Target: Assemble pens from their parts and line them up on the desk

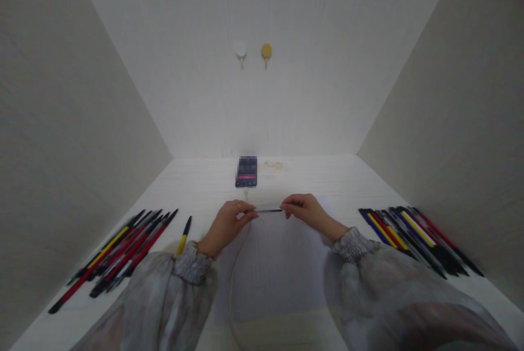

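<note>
Left hand (229, 225) and right hand (309, 213) pinch opposite ends of a slim dark rod (269, 210), crosswise over pale paper (282, 274); a light, even grip at both ends should keep it straight.
</note>
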A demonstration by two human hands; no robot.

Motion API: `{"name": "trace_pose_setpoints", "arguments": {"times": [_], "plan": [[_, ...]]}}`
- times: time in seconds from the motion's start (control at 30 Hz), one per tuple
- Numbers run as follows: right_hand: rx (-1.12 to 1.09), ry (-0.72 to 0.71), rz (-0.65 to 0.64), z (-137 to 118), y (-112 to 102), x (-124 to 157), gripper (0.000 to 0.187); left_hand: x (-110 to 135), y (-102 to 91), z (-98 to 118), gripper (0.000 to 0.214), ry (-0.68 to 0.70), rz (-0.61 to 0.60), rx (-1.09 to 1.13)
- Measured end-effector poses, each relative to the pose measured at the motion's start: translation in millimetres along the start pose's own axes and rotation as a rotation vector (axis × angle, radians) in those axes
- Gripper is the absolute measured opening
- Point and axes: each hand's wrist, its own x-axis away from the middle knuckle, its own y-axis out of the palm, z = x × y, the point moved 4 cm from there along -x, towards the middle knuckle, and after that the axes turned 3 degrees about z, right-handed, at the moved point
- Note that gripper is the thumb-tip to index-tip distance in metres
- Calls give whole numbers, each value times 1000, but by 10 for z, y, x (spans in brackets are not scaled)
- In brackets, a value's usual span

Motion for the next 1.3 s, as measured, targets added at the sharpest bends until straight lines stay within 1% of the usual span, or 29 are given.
{"name": "trace_pose_setpoints", "arguments": {"times": [0.07, 0.17, 0.3, 0.4, 0.47, 0.53, 0.63, 0.73, 0.8, 0.9, 0.97, 1.03, 1.17, 1.23, 1.3], "plan": [[-42, 18, -2, 1, -8, 1, 20, 9, -1, 6, 20, 5, 8, 18], [-151, 73, -8, 30, -2, 1, 19, 33, 0, 37, 21, 51, 53, 14], [-353, 183, -66, 98, 8, 5, 19, 63, -17, 115, 19, 171, 127, -25], [-450, 274, -109, 128, 6, 16, 16, 81, -16, 191, 17, 277, 126, -71], [-480, 307, -139, 116, 2, 19, 14, 89, -5, 225, 15, 317, 112, -97], [-483, 318, -150, 84, -16, 13, 13, 92, 8, 231, 16, 312, 110, -105], [-499, 336, -97, 23, -79, -5, 15, 97, 49, 200, 18, 237, 90, -97], [-585, 325, -32, -45, -124, 4, 19, 114, 124, 171, 21, 138, 9, -99], [-618, 272, 28, -76, -127, 26, 18, 130, 176, 182, 22, 105, -63, -91], [-706, 162, 149, -68, -103, 59, 15, 150, 229, 228, 25, 105, -154, -58], [-837, 125, 176, -25, -75, 61, 16, 161, 248, 261, 29, 122, -199, -45], [-954, 120, 194, 37, -82, 39, 17, 180, 267, 299, 33, 177, -242, -55], [-1045, 107, 302, 146, -213, -21, 13, 259, 337, 394, 45, 410, -374, -148], [-1067, 107, 298, 164, -248, -43, 19, 288, 353, 405, 48, 493, -426, -194], [-1105, 124, 245, 158, -236, -59, 31, 284, 331, 379, 47, 522, -446, -222]]}}
